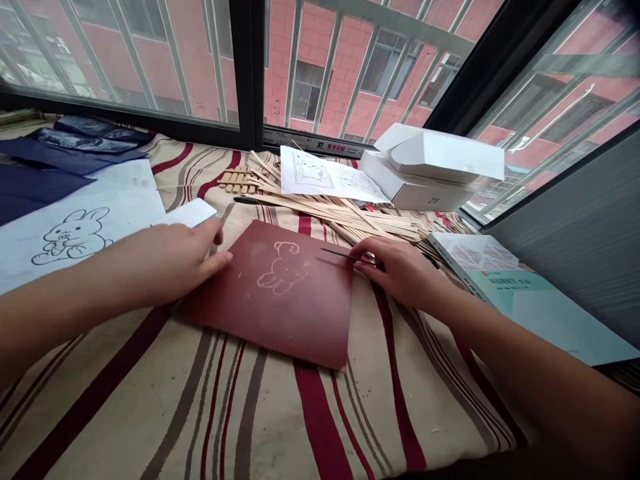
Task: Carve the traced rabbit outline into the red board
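A reddish-brown board [310, 327] lies on the striped cloth, with a rabbit outline [284, 270] scratched in pale lines, upside down from here. My left hand [170, 257] is at the board's left edge, thumb over the top surface and fingers curled at its side. In my right hand [395, 267] is a thin, dark, pointed tool [343, 254], pinched between thumb and fingers. Its tip points left above the board's upper right part; whether it touches I cannot tell. A white sheet with a black rabbit drawing [75, 233] lies left, partly covered by my left forearm.
Thin wooden strips [325, 207] lie behind the board, beneath a printed sheet [325, 175]. Farther back stands a white box [430, 190] by the window. A pale green book [525, 300] is at right. Dark blue sheets [45, 173] and a small white card [187, 213] are at left.
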### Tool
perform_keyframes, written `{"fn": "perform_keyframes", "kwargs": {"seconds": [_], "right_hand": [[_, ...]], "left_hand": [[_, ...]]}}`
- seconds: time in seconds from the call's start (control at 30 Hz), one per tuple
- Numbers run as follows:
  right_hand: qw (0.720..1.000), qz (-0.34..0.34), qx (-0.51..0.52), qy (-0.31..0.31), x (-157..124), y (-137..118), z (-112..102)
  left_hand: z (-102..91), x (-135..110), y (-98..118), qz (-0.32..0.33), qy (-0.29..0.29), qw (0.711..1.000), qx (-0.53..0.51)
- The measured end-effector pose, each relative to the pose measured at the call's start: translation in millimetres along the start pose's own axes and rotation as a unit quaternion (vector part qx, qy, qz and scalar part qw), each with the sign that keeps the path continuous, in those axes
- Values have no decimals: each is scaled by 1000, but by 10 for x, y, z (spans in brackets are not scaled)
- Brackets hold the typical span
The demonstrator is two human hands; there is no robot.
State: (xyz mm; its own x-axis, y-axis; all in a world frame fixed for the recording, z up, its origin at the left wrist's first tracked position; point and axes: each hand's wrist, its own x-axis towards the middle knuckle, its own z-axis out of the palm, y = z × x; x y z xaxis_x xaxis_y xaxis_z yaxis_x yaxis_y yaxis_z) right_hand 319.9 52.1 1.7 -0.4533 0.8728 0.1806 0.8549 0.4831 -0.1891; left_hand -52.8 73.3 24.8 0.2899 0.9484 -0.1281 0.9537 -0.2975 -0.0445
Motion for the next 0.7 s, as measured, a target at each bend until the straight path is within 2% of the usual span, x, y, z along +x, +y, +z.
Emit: {"fn": "perform_keyframes", "kwargs": {"seconds": [0.07, 0.13, 0.17, 0.23, 0.3, 0.33, 0.37, 0.4, 0.43, 0.53, 0.7], "right_hand": [[1000, 17, 10, -9, 92, -43, 9], [999, 22, 30, -28, 177, -88, -4], [998, 21, 44, -38, 212, -105, -18], [996, 22, 73, -54, 261, -126, -55], [995, 29, 80, -52, 273, -138, -98], [996, 34, 74, -42, 265, -148, -117], [996, 37, 68, -33, 249, -162, -131], [997, 37, 66, -28, 225, -182, -138], [997, 34, 69, -28, 195, -206, -138], [997, 5, 71, -41, 95, -284, -96], [998, -29, 43, -44, -3, -373, -19]], "left_hand": [[-43, -74, -18, 5, -91, 991, -96], [-91, -127, -27, 22, -176, 970, -167], [-107, -133, -28, 22, -196, 961, -192], [-104, -87, -22, -7, -130, 972, -194], [-40, 28, -8, -5, 18, 993, -120], [12, 98, 1, 32, 84, 991, -103], [72, 168, 12, 94, 123, 983, -99], [135, 231, 25, 141, 138, 974, -110], [195, 282, 40, 159, 128, 969, -141], [316, 339, 85, 157, 86, 971, -156], [332, 254, 126, 185, 109, 971, -105]]}}
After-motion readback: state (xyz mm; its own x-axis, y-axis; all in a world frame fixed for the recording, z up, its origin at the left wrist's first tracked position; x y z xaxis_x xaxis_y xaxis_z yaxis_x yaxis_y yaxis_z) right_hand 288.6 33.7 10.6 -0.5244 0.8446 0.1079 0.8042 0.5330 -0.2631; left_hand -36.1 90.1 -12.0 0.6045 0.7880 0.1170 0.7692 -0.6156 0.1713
